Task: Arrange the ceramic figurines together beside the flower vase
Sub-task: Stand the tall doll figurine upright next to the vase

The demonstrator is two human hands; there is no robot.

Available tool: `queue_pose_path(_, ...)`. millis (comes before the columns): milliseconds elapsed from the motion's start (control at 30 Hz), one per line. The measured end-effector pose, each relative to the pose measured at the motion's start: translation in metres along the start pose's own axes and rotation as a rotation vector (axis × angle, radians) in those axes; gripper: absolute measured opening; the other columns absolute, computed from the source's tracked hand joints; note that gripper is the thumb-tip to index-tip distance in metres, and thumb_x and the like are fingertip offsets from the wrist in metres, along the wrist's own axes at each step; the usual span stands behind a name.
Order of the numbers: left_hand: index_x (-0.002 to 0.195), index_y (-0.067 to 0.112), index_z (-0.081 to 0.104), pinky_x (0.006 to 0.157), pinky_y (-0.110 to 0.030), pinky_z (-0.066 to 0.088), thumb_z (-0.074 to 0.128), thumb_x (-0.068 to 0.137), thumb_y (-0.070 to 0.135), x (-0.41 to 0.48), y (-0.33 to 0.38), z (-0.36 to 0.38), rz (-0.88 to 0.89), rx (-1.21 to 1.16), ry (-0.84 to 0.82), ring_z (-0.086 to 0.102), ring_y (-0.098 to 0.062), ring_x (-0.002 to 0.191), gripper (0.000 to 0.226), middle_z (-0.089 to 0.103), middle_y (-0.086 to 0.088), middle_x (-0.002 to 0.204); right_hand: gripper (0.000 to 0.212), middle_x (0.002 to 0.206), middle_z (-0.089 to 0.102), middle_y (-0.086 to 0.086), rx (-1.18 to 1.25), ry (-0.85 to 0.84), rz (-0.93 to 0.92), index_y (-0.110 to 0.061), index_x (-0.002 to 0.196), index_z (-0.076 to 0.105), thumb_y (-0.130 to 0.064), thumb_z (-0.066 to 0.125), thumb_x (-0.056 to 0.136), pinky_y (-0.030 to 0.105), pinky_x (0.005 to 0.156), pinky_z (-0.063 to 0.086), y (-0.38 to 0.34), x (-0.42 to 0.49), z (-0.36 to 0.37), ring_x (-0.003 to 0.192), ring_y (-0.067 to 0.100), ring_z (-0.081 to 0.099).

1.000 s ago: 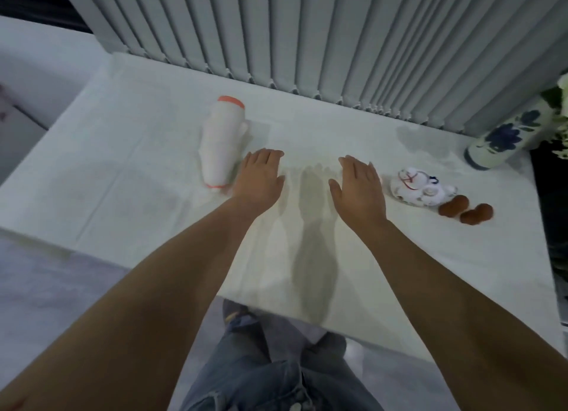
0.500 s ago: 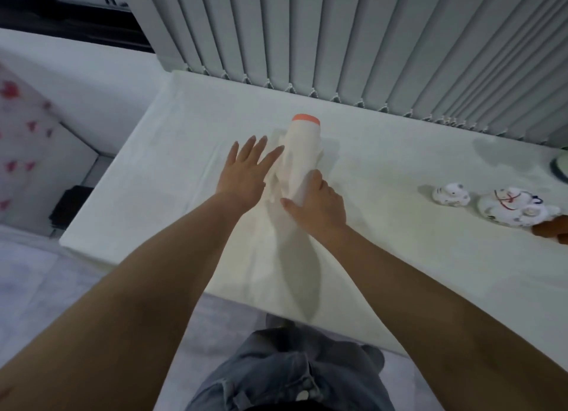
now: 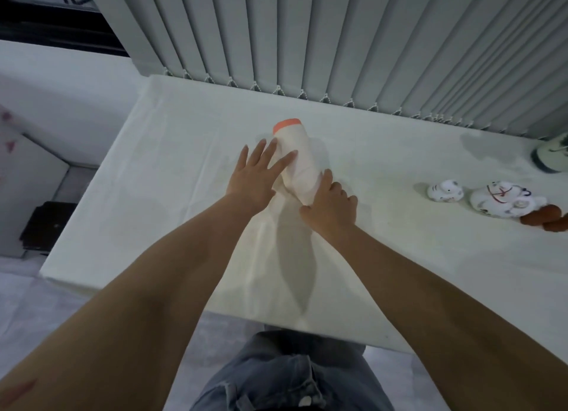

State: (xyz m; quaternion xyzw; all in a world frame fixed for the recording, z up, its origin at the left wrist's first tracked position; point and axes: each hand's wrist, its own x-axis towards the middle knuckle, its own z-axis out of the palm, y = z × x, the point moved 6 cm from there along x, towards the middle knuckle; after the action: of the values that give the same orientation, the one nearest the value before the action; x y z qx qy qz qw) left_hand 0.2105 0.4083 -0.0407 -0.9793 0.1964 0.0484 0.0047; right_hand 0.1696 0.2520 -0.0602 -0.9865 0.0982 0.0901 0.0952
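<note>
A tall white figure with an orange top (image 3: 297,155) stands mid-table. My right hand (image 3: 330,206) wraps its lower right side. My left hand (image 3: 256,177) has its fingers spread, with the fingertips touching the figure's left side. At the right lie a small white ceramic figurine (image 3: 445,190), a bigger white one with red and blue marks (image 3: 504,198), and brown figurines (image 3: 544,218) partly cut by the frame edge. The flower vase's base (image 3: 551,155) shows at the far right edge.
The white-clothed table (image 3: 159,195) has its front edge near my legs and its left edge above a grey floor. Grey vertical blinds (image 3: 338,42) hang along the back. A dark box (image 3: 46,223) sits on the floor at left.
The view swung left, away from the vase. Both hands moved from flat on the cloth to the white orange-topped figure, and my right hand closed on its lower part.
</note>
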Motion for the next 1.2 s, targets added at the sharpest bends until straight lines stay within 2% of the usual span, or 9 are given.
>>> queue_pose_path(167, 0.155, 0.037, -0.004, 0.125, -0.05, 0.008, 0.067, 0.088, 0.033, 0.001, 0.008, 0.0, 0.009, -0.037, 0.012, 0.0, -0.029, 0.154, 0.097, -0.005, -0.005, 0.166, 0.062, 0.115, 0.058, 0.011, 0.063, -0.005, -0.049, -0.01, 0.125, 0.038, -0.041, 0.065, 0.078, 0.041, 0.085, 0.038, 0.0, 0.008, -0.008, 0.1, 0.032, 0.061)
queue_pose_path(367, 0.156, 0.026, -0.001, 0.124, -0.046, 0.011, 0.071, 0.083, 0.04, 0.008, 0.013, -0.003, -0.002, -0.122, 0.043, 0.005, -0.024, 0.154, 0.104, 0.001, 0.002, 0.166, 0.065, 0.108, 0.063, 0.005, 0.032, 0.009, -0.136, -0.014, 0.112, 0.048, -0.06, 0.064, 0.07, 0.039, 0.079, 0.035, -0.001, 0.021, -0.06, 0.098, 0.028, 0.063)
queue_pose_path(467, 0.155, 0.014, 0.016, 0.123, -0.041, 0.017, 0.072, 0.081, 0.042, 0.011, 0.025, -0.01, 0.024, -0.238, 0.13, 0.016, -0.021, 0.153, 0.096, 0.017, 0.0, 0.164, 0.055, 0.092, 0.06, 0.001, 0.008, -0.017, -0.186, -0.017, 0.097, 0.046, -0.06, 0.063, 0.067, 0.037, 0.075, 0.032, -0.001, 0.02, -0.089, 0.083, 0.025, 0.057)
queue_pose_path(533, 0.151, 0.009, 0.029, 0.121, -0.04, 0.024, 0.075, 0.076, 0.042, 0.012, 0.032, -0.018, 0.046, -0.344, 0.2, 0.03, -0.023, 0.148, 0.093, 0.033, -0.004, 0.159, 0.053, 0.089, 0.056, -0.001, 0.029, -0.019, -0.193, -0.017, 0.096, 0.047, -0.058, 0.064, 0.067, 0.036, 0.073, 0.034, 0.003, 0.016, -0.104, 0.079, 0.024, 0.051)
queue_pose_path(667, 0.136, 0.013, 0.047, 0.103, -0.037, 0.043, 0.084, 0.063, 0.045, 0.013, 0.039, -0.033, -0.001, -0.573, 0.261, 0.056, -0.026, 0.121, 0.088, 0.06, -0.005, 0.132, 0.05, 0.09, 0.058, 0.0, 0.143, 0.014, -0.156, -0.016, 0.1, 0.054, -0.052, 0.066, 0.068, 0.034, 0.071, 0.039, 0.014, 0.014, -0.137, 0.082, 0.025, 0.052)
queue_pose_path(800, 0.128, 0.021, 0.052, 0.086, -0.029, 0.042, 0.085, 0.058, 0.051, 0.018, 0.055, -0.031, -0.052, -0.773, 0.127, 0.055, -0.021, 0.11, 0.082, 0.063, -0.001, 0.118, 0.045, 0.093, 0.062, -0.002, 0.18, 0.013, -0.135, -0.02, 0.096, 0.056, -0.057, 0.063, 0.07, 0.035, 0.072, 0.043, 0.022, 0.016, -0.156, 0.087, 0.024, 0.058)
queue_pose_path(900, 0.122, 0.023, 0.056, 0.085, -0.03, 0.044, 0.084, 0.061, 0.051, 0.022, 0.062, -0.025, -0.066, -0.845, 0.047, 0.056, -0.02, 0.11, 0.073, 0.063, 0.001, 0.115, 0.047, 0.094, 0.062, -0.002, 0.17, 0.015, -0.101, -0.021, 0.095, 0.055, -0.06, 0.062, 0.071, 0.036, 0.074, 0.044, 0.026, 0.016, -0.159, 0.088, 0.024, 0.059)
queue_pose_path(1133, 0.137, 0.03, 0.044, 0.1, -0.033, 0.043, 0.08, 0.069, 0.05, 0.024, 0.067, -0.016, -0.104, -0.96, -0.075, 0.05, -0.017, 0.125, 0.079, 0.057, 0.002, 0.133, 0.054, 0.096, 0.062, 0.0, 0.227, 0.002, -0.027, -0.018, 0.096, 0.054, -0.066, 0.059, 0.073, 0.037, 0.074, 0.044, 0.041, 0.021, -0.156, 0.09, 0.025, 0.057)
queue_pose_path(1200, 0.138, 0.03, 0.043, 0.097, -0.031, 0.043, 0.08, 0.071, 0.048, 0.024, 0.067, -0.018, -0.105, -0.953, -0.076, 0.05, -0.016, 0.126, 0.079, 0.057, 0.003, 0.134, 0.057, 0.096, 0.061, -0.002, 0.244, -0.019, -0.013, -0.02, 0.096, 0.054, -0.072, 0.056, 0.071, 0.038, 0.076, 0.044, 0.046, 0.023, -0.153, 0.09, 0.024, 0.056)
